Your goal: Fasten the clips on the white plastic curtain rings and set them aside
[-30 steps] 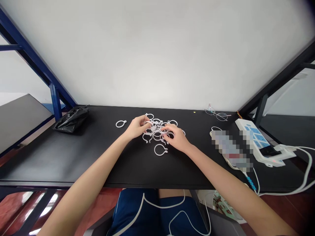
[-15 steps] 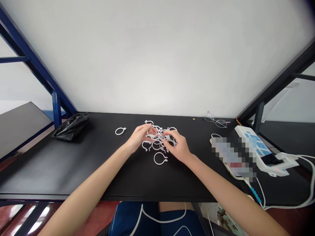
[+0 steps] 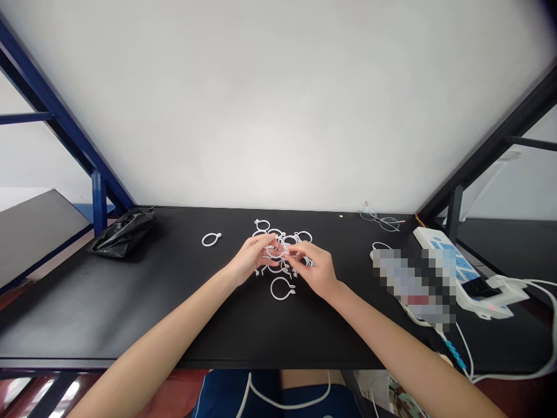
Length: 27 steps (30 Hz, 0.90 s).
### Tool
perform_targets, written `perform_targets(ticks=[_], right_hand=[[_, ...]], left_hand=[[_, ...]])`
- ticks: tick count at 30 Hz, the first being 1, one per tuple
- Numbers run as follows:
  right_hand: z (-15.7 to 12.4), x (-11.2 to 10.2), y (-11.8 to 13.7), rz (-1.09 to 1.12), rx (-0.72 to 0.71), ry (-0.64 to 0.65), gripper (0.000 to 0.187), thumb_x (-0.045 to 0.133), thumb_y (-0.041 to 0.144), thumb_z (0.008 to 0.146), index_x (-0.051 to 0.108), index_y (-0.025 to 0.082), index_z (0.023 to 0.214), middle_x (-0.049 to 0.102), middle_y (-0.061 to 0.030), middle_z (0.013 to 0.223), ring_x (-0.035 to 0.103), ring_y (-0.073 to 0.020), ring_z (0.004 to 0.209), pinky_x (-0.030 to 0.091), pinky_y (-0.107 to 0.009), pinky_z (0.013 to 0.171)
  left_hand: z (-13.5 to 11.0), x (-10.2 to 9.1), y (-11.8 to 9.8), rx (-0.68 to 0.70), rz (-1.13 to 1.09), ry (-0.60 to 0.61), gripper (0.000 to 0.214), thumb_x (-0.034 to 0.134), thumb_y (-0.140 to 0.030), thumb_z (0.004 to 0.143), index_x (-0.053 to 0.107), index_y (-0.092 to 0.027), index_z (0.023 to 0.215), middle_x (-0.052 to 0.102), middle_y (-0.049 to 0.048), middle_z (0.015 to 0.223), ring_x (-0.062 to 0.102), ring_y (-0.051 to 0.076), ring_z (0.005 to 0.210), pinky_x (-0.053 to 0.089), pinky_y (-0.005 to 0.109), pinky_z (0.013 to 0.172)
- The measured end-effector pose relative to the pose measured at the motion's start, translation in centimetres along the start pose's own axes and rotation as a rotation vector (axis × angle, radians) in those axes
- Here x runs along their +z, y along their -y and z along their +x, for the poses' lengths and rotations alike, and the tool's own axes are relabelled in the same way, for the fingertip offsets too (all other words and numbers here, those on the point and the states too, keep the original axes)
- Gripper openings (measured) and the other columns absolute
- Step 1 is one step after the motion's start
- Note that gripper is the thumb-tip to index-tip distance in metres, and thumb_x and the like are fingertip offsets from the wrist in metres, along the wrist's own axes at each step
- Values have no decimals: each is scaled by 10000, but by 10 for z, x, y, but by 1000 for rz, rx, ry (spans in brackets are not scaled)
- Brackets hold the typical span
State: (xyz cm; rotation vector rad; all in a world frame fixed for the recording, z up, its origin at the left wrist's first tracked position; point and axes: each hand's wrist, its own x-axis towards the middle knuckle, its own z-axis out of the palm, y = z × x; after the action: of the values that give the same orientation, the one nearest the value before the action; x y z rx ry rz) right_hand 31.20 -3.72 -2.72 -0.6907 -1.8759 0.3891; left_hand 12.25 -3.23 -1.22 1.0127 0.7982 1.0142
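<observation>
Both of my hands meet over a loose pile of white plastic rings point(image 3: 303, 235) on the black desk. Between them is one white ring point(image 3: 275, 256), raised a little off the pile. My left hand point(image 3: 252, 255) has its fingers closed on the ring's left side. On the other side, the thumb and fingertips of my right hand point(image 3: 315, 267) pinch it by its small clasp. A single ring point(image 3: 282, 288) with its ends parted lies in front of the pile. Another ring point(image 3: 211, 239), closed, rests apart to the left. My fingers hide part of the pile.
A black plastic bag point(image 3: 124, 233) lies at the far left. Eyeglasses point(image 3: 389, 223) sit by the wall at the back right. Nearer on the right are a phone point(image 3: 413, 290), blurred out, and a white power strip point(image 3: 452, 261) with cables point(image 3: 535, 371). The desk's front edge point(image 3: 278, 366) runs before my lap.
My hands have come closer together, and a ring is now held between them above the pile. The view has shifted slightly, so the desk appears lower.
</observation>
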Motion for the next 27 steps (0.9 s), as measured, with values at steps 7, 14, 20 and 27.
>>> perform_targets(ticks=[7,14,20,27], right_hand=[[0,0,2,-11,-61,-54,100,638,182,867,710,233,915,715,-51,862,655,-157,698,556,-280,540],[2,1,5,-28,-61,-105,67,668,191,847,720,233,847,727,-47,824,669,-166,676,562,-296,551],[5,0,6,34,-23,-162,66,682,171,831,730,217,829,724,-43,766,661,-162,645,536,-282,521],[5,-1,10,119,-28,-118,111,677,146,832,746,221,874,742,-48,821,685,-160,681,556,-265,544]], left_hand=[[-1,1,1,13,-3,27,350,643,-474,840,645,-132,767,626,42,805,642,141,769,567,229,628],[-2,4,0,66,130,-1,364,587,-515,867,599,-151,857,639,37,861,690,170,753,578,259,623],[-8,10,5,242,392,37,447,609,-481,866,466,-241,1215,591,36,997,677,138,706,558,247,605],[-11,10,11,381,607,40,382,635,-415,861,494,-214,1153,580,2,911,597,84,615,521,222,562]])
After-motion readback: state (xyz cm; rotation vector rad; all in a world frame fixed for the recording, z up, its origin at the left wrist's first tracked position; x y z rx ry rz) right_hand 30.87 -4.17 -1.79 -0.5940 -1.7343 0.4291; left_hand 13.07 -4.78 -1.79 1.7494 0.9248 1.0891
